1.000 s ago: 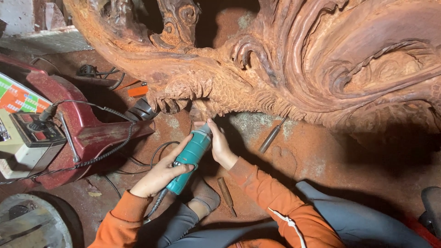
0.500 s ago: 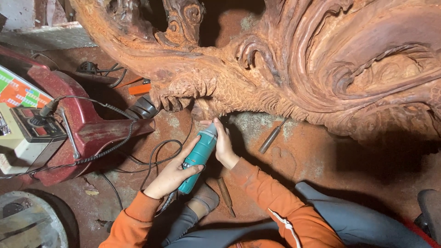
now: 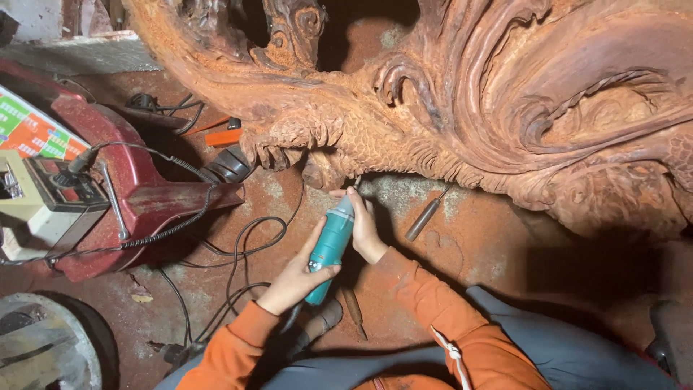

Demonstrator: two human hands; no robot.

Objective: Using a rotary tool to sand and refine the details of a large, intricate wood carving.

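Teal grinder in both hands — green-orange patterned package far left

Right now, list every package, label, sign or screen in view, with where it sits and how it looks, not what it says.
Printed card or box face: far left edge, behind the cream machine; flat panel of green, orange and white blocks.
Control panel label: on top of the cream machine at left; dark rectangle with a red patch, dusty.
No screens or signs show near the hands or the carved wood.
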